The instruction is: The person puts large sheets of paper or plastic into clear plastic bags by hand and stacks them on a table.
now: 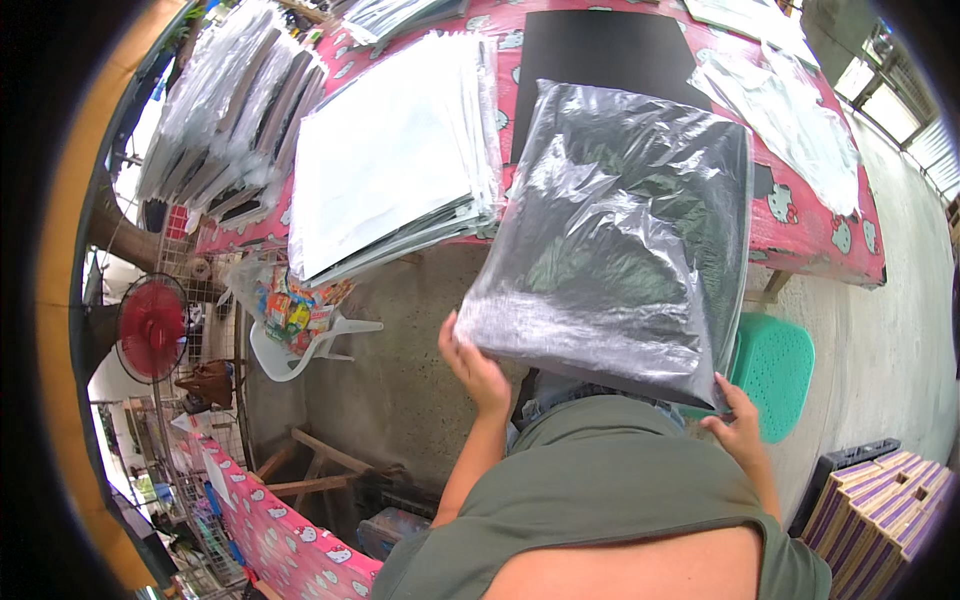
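A black sheet in a clear, wrinkled plastic bag (pixel 620 220) is tilted over the near edge of the table. At its near left corner, my left hand (pixel 478 375) grips the bag, fingers partly tucked under. My right hand (pixel 738 420) pinches the near right corner. Beyond the bag, a bare black sheet (pixel 605 50) lies flat, partly covered by it. Left of it sits a pile of white sheets in clear plastic (pixel 395 150). Loose clear plastic bags (pixel 795 130) lie on the right.
The table has a pink patterned cover (pixel 825 240). Bagged stacks (pixel 225 110) lie at far left. Below the table are a white plastic chair (pixel 275 355) and a green stool (pixel 778 375). A red fan (pixel 152 328) stands left; striped boxes (pixel 880 515) stand at lower right.
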### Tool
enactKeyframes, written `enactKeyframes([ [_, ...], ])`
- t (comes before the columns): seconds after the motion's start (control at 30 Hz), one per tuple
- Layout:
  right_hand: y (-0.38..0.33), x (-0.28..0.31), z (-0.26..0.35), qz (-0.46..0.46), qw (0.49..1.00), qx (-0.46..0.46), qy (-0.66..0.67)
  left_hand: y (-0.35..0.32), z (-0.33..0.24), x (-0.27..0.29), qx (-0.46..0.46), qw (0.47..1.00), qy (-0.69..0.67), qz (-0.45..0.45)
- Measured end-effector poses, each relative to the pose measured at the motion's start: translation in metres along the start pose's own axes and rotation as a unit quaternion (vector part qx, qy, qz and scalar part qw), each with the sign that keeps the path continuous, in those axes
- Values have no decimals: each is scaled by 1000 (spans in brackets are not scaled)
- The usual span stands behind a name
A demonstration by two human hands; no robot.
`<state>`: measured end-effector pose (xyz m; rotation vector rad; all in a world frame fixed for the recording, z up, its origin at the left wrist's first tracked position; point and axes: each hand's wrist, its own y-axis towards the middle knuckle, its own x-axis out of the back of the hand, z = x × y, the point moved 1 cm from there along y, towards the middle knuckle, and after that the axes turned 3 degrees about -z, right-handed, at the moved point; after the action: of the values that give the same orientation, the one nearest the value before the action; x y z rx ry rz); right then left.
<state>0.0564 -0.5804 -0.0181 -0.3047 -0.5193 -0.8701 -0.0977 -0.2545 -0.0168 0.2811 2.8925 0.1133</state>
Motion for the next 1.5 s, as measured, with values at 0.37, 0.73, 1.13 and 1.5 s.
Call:
enactKeyframes([
  [0.37,17,-59,12,9,996,86,8,83,8,-88,-26,997,17,-65],
  [0.73,183,-136,114,-4,954,298,37,215,-55,21,-206,906,128,-346],
  [1.13,330,-263,199,256,916,298,-80,333,-2,173,-182,721,569,-352],
  [1.5,324,234,-86,-322,824,-203,-420,292,-50,49,-258,733,508,-372],
])
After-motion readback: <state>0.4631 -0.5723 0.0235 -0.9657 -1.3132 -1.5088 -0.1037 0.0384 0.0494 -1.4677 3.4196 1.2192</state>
